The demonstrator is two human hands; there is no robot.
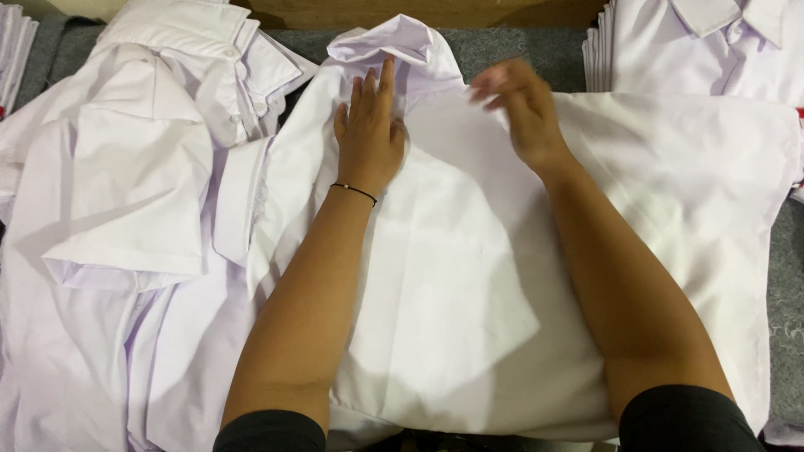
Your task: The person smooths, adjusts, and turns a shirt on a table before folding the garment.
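Two hands rest on a white shirt (469, 276) spread over the grey surface (787, 276). Your left hand (368, 134) presses flat beneath the collar (394, 46), fingers together. Your right hand (519, 105) is blurred, fingers loosely open, gripping nothing. Cloth under either palm could bunch and crease.

White shirt (469, 276) spread flat, back side up, mid grey tabletop (783, 276), collar toward far edge. Collar area crumpled, raised. Broad panel smooth, faint vertical crease down middle; hem reaches near edge. Left side overlaps neighbouring white garments.
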